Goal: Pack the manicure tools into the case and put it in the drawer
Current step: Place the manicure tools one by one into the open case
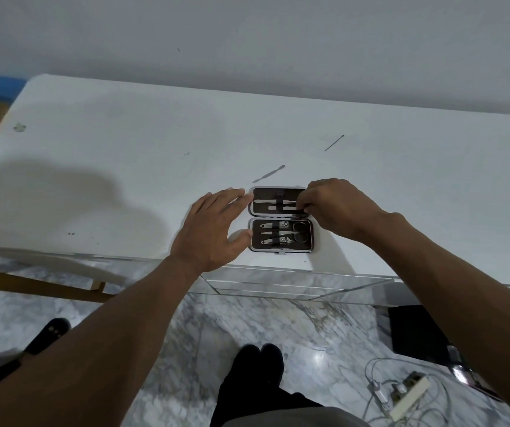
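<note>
The case (280,219) lies open flat on the white table (124,143), close to its near edge, between the two hands. Its far half holds two slim tools under a strap, and its near half holds two nail clippers (275,224), a pointed tool and a pair of scissors (297,232) under another strap

The left hand (213,229) lies flat and spread on the table just to the left of the case, palm down, with the fingertips (241,194) touching the far half's left edge and the thumb near the near half's left edge. It grips nothing

The right hand (336,206) reaches in from the right over the far half of the case, fingers curled together and pinched down at the right end of the tools (273,204) there. Whether it actually has hold of one of them cannot be told, as the fingertips hide the contact

Beyond both hands, on the bare table, a flat metal cuticle pusher (269,174) lies just past the far edge of the case, and a thin metal pick (334,142) lies farther off, beyond the right hand

Below the table edge, nearer than the hands, is a marble-patterned floor (247,318) with a power strip (407,396) and cables to the right
</note>
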A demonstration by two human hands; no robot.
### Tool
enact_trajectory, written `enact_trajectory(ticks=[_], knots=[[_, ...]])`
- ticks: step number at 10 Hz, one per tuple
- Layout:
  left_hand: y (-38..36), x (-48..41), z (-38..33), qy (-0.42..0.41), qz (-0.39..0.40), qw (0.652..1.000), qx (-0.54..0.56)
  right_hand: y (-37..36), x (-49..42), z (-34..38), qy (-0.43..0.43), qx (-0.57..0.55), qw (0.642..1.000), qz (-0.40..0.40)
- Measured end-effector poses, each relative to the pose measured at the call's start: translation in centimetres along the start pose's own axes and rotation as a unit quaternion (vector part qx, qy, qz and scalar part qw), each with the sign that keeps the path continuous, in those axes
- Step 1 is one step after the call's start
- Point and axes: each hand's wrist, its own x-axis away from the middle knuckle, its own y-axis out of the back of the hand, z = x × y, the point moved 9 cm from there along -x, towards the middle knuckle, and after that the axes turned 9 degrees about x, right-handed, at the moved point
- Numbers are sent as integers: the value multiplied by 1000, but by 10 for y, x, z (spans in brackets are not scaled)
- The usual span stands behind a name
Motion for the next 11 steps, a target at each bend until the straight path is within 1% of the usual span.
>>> enact_trajectory(ticks=[5,6,7,8,9,11], knots=[[1,1,-1,-2,-2,1000,5,-8,-13,10,-24,-41,999,-3],[1,1,0,-1,-1,1000,2,-7,-13,8,-38,-56,998,1],[0,1,0,1,3,1000,0,0,-12,1,-57,-62,996,-14],[0,1,0,3,8,1000,0,12,-12,-20,-108,-63,991,-42],[1,1,-1,0,12,1000,-4,17,-17,-38,-154,-55,986,-42],[1,2,-3,-2,14,1000,0,14,-42,-26,-144,-40,989,-14]])
